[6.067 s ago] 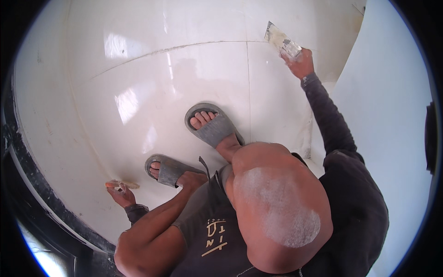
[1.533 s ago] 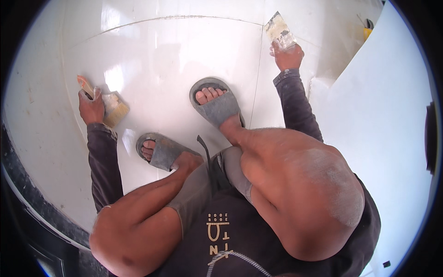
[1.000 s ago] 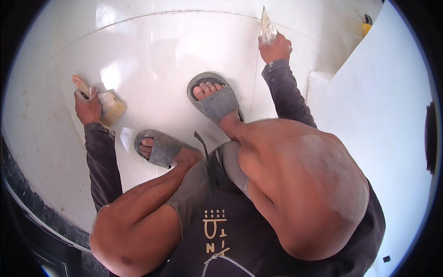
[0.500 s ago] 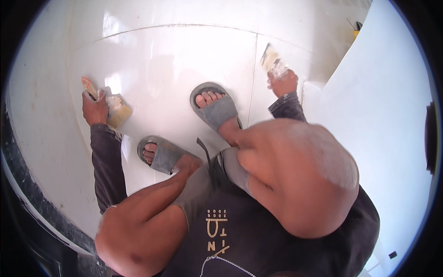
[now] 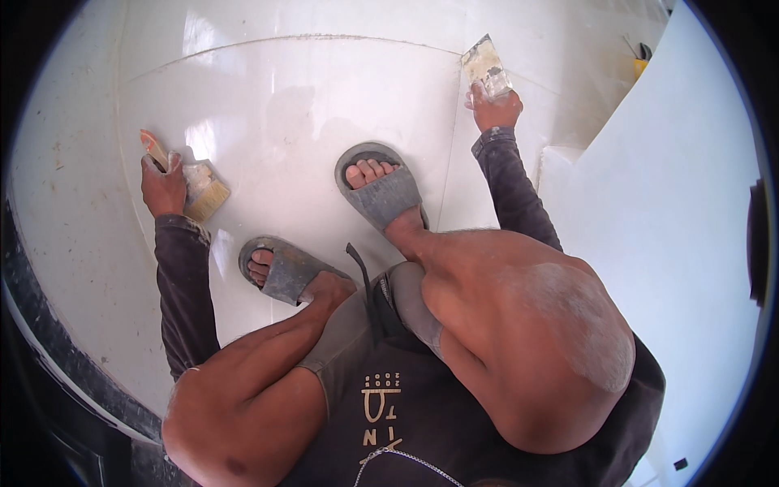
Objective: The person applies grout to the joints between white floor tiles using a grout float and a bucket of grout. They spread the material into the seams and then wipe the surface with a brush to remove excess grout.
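Note:
My left hand (image 5: 165, 185) is closed around a paintbrush (image 5: 204, 195) with a wooden handle, orange at its tip. Its wide, pale bristles point toward me, just above or against the white tiled floor (image 5: 268, 162); I cannot tell which. At the far right, my right hand (image 5: 497, 108) grips a putty knife (image 5: 485, 63). The blade is broad and smeared with cream and dark residue, its edge by the spot where floor joints (image 5: 458, 55) meet. Whitish powder coats my fingers.
My sandalled feet (image 5: 377, 191) stand on the floor between my hands. A white wall or panel (image 5: 665, 203) rises on the right. Near its far end lies a yellow and black object (image 5: 641, 61). A dark edge strip (image 5: 61, 357) curves along the left.
My right hand has moved farther away with the putty knife, up to the joint crossing, and more of its forearm shows. My left hand with the paintbrush has shifted only slightly.

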A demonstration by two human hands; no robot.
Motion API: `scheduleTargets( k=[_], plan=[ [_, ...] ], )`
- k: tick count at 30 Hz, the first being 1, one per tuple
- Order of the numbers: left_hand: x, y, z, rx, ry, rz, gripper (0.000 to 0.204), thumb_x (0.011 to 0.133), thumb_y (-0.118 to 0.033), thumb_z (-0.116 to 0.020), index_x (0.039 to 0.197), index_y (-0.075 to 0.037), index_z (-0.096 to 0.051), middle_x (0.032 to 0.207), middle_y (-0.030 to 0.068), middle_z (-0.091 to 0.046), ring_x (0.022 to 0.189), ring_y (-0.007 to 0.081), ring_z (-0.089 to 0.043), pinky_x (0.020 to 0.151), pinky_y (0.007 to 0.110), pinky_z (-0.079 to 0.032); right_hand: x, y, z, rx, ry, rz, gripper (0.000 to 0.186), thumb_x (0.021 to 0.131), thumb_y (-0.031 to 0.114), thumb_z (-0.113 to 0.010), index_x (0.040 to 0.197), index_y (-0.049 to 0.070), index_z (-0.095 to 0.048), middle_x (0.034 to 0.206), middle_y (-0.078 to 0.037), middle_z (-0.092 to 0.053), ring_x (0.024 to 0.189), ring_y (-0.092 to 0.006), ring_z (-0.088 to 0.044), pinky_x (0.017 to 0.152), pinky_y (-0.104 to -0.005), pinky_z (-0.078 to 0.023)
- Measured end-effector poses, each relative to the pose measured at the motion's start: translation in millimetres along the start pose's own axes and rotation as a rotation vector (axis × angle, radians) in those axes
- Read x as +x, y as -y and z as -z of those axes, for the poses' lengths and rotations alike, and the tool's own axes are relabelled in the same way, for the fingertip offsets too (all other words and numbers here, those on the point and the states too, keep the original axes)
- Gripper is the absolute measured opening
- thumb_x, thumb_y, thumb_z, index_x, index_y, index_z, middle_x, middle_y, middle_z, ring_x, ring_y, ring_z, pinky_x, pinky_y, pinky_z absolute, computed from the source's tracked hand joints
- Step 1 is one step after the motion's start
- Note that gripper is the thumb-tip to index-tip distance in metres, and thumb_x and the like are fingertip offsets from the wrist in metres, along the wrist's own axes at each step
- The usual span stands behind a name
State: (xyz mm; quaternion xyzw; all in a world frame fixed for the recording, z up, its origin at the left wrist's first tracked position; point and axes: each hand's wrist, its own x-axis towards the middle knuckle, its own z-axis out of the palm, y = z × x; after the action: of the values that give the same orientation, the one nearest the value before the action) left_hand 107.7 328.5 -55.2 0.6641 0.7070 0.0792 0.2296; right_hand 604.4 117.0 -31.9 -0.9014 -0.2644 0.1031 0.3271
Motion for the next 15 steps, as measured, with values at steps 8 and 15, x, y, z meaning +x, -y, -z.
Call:
scheduleTargets(
  k=[8, 15],
  plan=[
    [2, 3, -2, -0.016, -0.009, -0.021, 0.039, 0.081, -0.032, -0.060, 0.101, 0.000, -0.051, 0.090, 0.0186, -0.064, 0.085, 0.0347, -0.062, 0.077, 0.039, -0.046, -30, 15, -9, -0.310, -0.171, 0.141, 0.028, 0.074, 0.028, -0.066, 0.080, 0.001, -0.066, 0.069, -0.019, -0.065, 0.065, -0.0340, -0.065, 0.064, -0.0410, -0.051],
    [1, 0, 0, 0.007, -0.003, -0.003, 0.041, 0.081, -0.031, -0.061, 0.104, 0.001, -0.051, 0.092, 0.0191, -0.063, 0.087, 0.0357, -0.062, 0.078, 0.040, -0.046, -53, 17, -17, -0.123, -0.297, 0.006, 0.026, 0.074, 0.025, -0.067, 0.077, 0.000, -0.063, 0.067, -0.017, -0.064, 0.064, -0.0315, -0.064, 0.061, -0.0381, -0.051]
  ],
)
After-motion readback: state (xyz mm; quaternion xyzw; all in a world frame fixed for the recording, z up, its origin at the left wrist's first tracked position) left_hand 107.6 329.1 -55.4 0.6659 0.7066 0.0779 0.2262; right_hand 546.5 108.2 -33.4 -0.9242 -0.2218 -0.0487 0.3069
